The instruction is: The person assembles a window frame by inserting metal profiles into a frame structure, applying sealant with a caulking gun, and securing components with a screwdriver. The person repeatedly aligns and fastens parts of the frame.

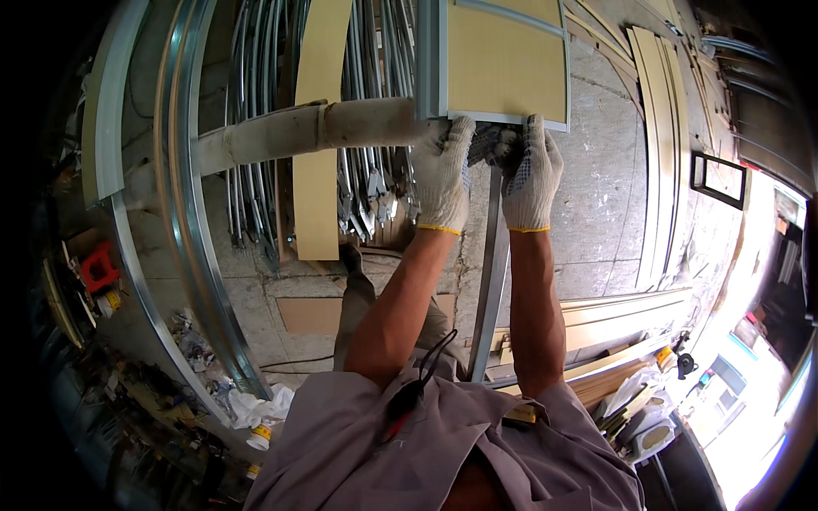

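Observation:
A cream panel (505,68) with a light grey frame extends away from me at the top of the view. Its near edge lies between my two gloved hands. My left hand (442,183), in a white knit glove with a yellow cuff, is closed on this edge, thumb pointing up along it. To its right my right hand (531,180), gloved alike, grips the same edge near the corner. The fingers of both hands curl inward below the frame, where they look dark and are partly hidden. A grey metal bar (490,285) runs beneath, between my forearms.
A worn, wrapped horizontal beam (264,136) crosses from the left to the panel. Metal strips (256,170) and a cream plank (318,179) lie below it. Long metal channels (183,170) stand at left. Cream boards (660,162) and a black rectangular frame (720,180) lie right.

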`<move>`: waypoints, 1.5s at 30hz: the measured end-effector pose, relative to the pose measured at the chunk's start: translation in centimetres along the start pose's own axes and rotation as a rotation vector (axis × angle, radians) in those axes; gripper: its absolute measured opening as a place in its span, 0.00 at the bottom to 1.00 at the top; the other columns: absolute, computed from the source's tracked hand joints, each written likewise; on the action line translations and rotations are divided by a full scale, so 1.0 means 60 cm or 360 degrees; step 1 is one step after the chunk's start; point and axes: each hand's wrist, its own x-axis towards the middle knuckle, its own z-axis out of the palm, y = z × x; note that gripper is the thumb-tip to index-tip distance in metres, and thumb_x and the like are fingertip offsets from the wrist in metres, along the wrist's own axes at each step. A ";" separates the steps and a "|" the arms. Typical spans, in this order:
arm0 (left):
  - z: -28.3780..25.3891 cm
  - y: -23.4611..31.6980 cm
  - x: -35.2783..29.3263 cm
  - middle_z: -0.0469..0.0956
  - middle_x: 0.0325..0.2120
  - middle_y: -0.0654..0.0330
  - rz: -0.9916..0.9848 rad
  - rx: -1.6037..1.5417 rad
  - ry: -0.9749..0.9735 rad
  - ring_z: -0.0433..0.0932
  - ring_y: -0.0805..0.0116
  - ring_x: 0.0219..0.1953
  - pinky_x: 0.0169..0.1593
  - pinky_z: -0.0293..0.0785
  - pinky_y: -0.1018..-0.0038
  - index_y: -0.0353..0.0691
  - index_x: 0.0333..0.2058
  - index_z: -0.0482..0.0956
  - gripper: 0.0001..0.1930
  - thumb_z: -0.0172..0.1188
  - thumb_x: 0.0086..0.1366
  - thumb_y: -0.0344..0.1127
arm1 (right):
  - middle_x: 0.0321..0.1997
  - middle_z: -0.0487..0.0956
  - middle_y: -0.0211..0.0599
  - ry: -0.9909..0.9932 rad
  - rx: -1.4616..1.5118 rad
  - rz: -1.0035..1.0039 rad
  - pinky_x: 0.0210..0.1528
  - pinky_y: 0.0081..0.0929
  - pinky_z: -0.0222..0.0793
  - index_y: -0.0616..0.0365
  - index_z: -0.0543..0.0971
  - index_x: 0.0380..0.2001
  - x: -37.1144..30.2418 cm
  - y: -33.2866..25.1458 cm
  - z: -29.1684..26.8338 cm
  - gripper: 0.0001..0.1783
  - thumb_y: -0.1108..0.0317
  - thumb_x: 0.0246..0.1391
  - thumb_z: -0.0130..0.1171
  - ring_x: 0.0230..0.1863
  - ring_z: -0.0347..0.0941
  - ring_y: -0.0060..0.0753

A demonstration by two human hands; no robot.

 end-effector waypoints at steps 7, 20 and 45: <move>-0.051 -0.007 -0.018 0.81 0.38 0.59 0.0400 0.0383 0.0363 0.79 0.69 0.41 0.48 0.77 0.71 0.33 0.48 0.81 0.18 0.59 0.75 0.45 | 0.26 0.79 0.31 -0.0122 -0.0033 -0.0046 0.26 0.21 0.72 0.61 0.77 0.36 0.004 0.007 -0.007 0.20 0.52 0.72 0.55 0.23 0.72 0.19; -0.137 0.030 0.142 0.75 0.48 0.52 0.1661 0.1065 0.0116 0.80 0.61 0.48 0.52 0.78 0.68 0.31 0.56 0.73 0.20 0.43 0.82 0.43 | 0.43 0.79 0.43 0.0459 -0.0505 -0.1669 0.48 0.25 0.78 0.63 0.77 0.48 -0.035 0.031 0.022 0.15 0.63 0.75 0.48 0.46 0.77 0.30; -0.313 0.097 0.253 0.81 0.49 0.46 0.1656 0.2533 -0.0215 0.80 0.45 0.53 0.55 0.77 0.56 0.36 0.52 0.78 0.21 0.50 0.77 0.48 | 0.67 0.69 0.61 0.0776 -0.0613 -0.2987 0.72 0.49 0.60 0.69 0.71 0.62 0.077 0.021 0.146 0.29 0.54 0.74 0.38 0.70 0.64 0.57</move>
